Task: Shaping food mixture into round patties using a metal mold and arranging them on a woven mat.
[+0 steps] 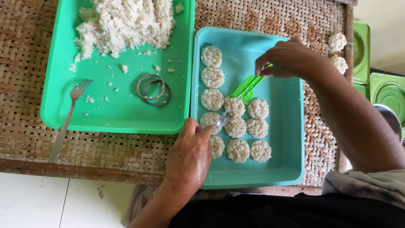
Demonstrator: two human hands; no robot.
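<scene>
Counter (pixel 270 21) is woven rattan/bamboo matting with a worn wooden frame along the near edge; white tiled floor (pixel 50 202) shows below it at lower left.

Blue tray (pixel 287 139) sits at the counter's near right, touching the green tray (pixel 122 114) on its left. About a dozen pressed rice discs (pixel 234 106) lie in rows across the blue tray's left and middle part.

Left hand (pixel 190 158) rests on the blue tray's near-left rim, fingers pinched on a small metal ring mould (pixel 221 121) set against a disc. Right hand (pixel 289 59) is over the tray's far side, fingers clenched on a green plastic tool (pixel 247 88) whose tip touches the discs near the mould.

Green tray: loose rice heap (pixel 126 23) at its far edge, two spare metal rings (pixel 154 89) near its right side, a fork (pixel 67 120) leaning over its near-left edge onto the counter.

Two more rice discs (pixel 337 42) sit on the counter's far right corner. Green square containers (pixel 388 90) stand beyond the right edge.
</scene>
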